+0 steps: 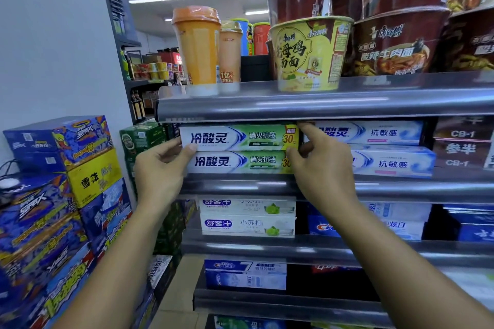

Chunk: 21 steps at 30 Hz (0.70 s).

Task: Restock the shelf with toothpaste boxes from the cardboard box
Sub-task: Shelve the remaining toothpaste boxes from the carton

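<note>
Shop aisle with grey metal racking, and the head cam is the only view to go on. Two green toothpaste boxes (240, 139) sit stacked at the left end of the shelf (267, 187), labels facing out, right under the level with the noodle cups (310, 53). The left hand (160, 171) grips the stack's left end, thumb on the front and fingers curled round the end. The right hand (320, 168) pinches the right end, index finger stretched up to the upper box's corner and thumb on the lower one. My guess is both ends are held so the pair goes in square beside the blue-and-white boxes (387, 164) next door. Can't tell how deep the stack sits or what's behind it. No cardboard box in frame, and the drink cartons (53, 195) on the left are cut off.
</note>
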Each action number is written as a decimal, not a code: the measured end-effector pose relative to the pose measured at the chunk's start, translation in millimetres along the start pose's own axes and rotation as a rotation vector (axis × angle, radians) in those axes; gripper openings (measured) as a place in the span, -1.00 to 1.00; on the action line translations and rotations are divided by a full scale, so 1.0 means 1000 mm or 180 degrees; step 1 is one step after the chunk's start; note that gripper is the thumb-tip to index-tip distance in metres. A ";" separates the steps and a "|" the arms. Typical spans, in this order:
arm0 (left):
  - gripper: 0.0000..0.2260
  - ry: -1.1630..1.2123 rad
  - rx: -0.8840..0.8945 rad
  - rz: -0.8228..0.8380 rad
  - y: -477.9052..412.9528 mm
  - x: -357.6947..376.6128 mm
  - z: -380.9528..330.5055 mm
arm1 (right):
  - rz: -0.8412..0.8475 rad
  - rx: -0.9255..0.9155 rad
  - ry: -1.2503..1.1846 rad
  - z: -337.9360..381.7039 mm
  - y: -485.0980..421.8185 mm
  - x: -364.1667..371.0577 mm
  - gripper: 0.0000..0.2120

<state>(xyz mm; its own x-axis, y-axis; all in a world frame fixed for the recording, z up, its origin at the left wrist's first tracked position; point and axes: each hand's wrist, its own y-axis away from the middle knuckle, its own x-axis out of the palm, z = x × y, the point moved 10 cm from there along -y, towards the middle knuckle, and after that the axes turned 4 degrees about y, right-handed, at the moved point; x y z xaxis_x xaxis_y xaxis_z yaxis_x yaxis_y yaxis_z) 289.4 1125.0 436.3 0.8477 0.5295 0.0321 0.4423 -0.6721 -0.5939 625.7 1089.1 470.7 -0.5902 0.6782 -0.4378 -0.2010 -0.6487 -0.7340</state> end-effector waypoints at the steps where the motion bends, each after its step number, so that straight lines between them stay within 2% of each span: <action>1: -0.60 -0.0010 -0.0030 -0.0016 -0.002 -0.001 0.002 | 0.0023 -0.0045 0.0144 0.004 -0.001 0.002 -0.70; 7: -0.54 -0.0173 -0.0116 -0.0042 -0.017 0.003 0.013 | 0.0193 0.0102 0.0678 0.016 -0.017 0.015 -0.93; 11: -0.52 -0.0323 -0.0148 -0.0066 -0.024 0.009 0.016 | 0.0370 0.0293 0.1115 0.021 -0.025 0.027 -0.66; 13: -0.53 -0.0349 -0.0182 -0.0088 -0.023 0.010 0.016 | 0.0445 0.0355 0.1174 0.018 -0.026 0.029 -0.62; 15: -0.55 -0.0358 -0.0227 -0.0060 -0.021 0.011 0.017 | 0.0452 0.0408 0.1025 0.013 -0.025 0.029 -0.68; 18: -0.59 -0.0325 -0.0285 -0.0119 -0.011 0.005 0.017 | 0.0194 0.0217 0.0498 0.013 -0.015 0.013 -0.90; 21: -0.67 -0.0238 -0.0040 -0.0576 0.021 -0.017 0.001 | -0.0299 -0.0376 0.0077 0.020 0.013 -0.022 -0.77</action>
<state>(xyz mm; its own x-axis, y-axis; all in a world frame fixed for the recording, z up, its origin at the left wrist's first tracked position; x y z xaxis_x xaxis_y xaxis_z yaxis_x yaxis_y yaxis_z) 284.6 1102.2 422.2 0.7300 0.6790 0.0774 0.5896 -0.5685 -0.5738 620.3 1059.1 481.7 -0.5539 0.7431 -0.3755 -0.1602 -0.5377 -0.8278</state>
